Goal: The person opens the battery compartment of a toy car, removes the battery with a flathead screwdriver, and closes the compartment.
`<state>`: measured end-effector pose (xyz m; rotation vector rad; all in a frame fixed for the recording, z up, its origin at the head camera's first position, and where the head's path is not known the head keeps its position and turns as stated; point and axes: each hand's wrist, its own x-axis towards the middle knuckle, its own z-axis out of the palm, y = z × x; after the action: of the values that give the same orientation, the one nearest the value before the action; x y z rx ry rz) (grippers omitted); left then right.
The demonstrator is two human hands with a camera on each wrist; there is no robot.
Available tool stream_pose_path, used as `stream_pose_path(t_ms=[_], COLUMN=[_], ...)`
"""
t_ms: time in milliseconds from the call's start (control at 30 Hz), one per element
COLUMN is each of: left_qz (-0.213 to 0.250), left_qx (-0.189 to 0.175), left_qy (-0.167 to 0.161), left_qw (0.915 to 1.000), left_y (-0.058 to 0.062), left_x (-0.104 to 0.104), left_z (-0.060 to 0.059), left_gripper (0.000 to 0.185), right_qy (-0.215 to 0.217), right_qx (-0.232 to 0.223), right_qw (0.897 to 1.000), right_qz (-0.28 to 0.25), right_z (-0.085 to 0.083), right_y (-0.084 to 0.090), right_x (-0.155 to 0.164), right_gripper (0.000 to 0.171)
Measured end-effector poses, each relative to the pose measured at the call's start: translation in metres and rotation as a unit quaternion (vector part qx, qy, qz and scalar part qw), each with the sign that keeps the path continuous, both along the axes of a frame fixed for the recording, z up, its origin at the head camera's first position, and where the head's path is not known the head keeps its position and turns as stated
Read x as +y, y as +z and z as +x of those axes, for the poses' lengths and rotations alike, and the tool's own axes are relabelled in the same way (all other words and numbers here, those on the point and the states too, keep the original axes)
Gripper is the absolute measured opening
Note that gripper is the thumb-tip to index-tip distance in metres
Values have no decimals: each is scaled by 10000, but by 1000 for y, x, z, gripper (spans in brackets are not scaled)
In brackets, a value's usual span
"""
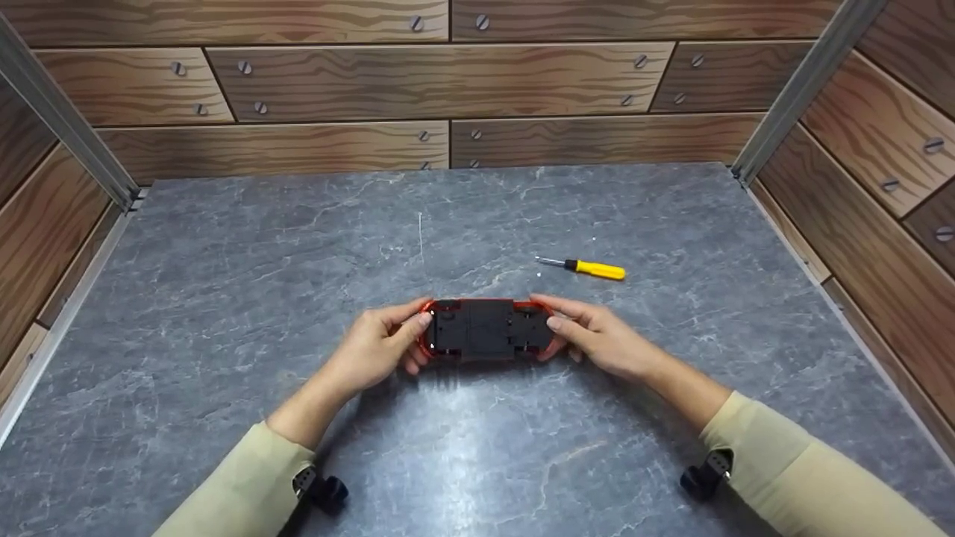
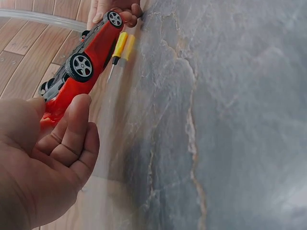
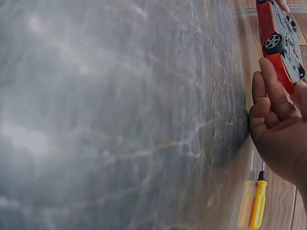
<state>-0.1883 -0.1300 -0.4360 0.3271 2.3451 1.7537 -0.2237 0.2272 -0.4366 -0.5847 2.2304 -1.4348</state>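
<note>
Red toy car (image 1: 486, 328) held upside down just above grey desk (image 1: 224, 298), left hand (image 1: 377, 347) and right hand (image 1: 597, 335) gripping opposite ends; black underside faces up, likely inspection step; next move probably calls for yellow screwdriver (image 1: 589, 268) lying nearby

The toy car (image 1: 486, 329) lies belly-up in the head view, so its body and roof are hidden, and the fingers of both hands cover its two ends. In the right wrist view the picture's edge cuts off the car. Beyond the car, the screwdriver (image 1: 586, 268) has a tip too small to tell its type.
</note>
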Motion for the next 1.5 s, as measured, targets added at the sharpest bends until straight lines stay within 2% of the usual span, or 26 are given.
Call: stream_pose_path(t_ms=[200, 333, 600, 1067, 1500], left_qz=[-148, -131, -163, -94, -27], left_qx=[-291, -366, -371, -701, -1171], left_qy=[-10, -48, -149, -236, -250], left_qw=[9995, 9992, 9991, 9972, 9928], left_y=[-3, -5, -6, -5, -2], left_x=[1, 2, 2, 2, 0], left_z=[-1, -3, -7, -14, -16], left_gripper=[51, 53, 50, 48, 47], right_qy=[114, 82, 3, -101, -214], right_qx=[-907, -1080, -1243, -1307, -1324], right_qw=[9947, 9933, 9921, 9914, 9908], right_qz=[-469, -401, -192, 23, 157], right_z=[-1, -2, -6, -9, -8], right_y=[-3, -1, 2, 1, 3], right_x=[0, 0, -3, -7, -8], right_gripper=[56, 55, 56, 55, 54])
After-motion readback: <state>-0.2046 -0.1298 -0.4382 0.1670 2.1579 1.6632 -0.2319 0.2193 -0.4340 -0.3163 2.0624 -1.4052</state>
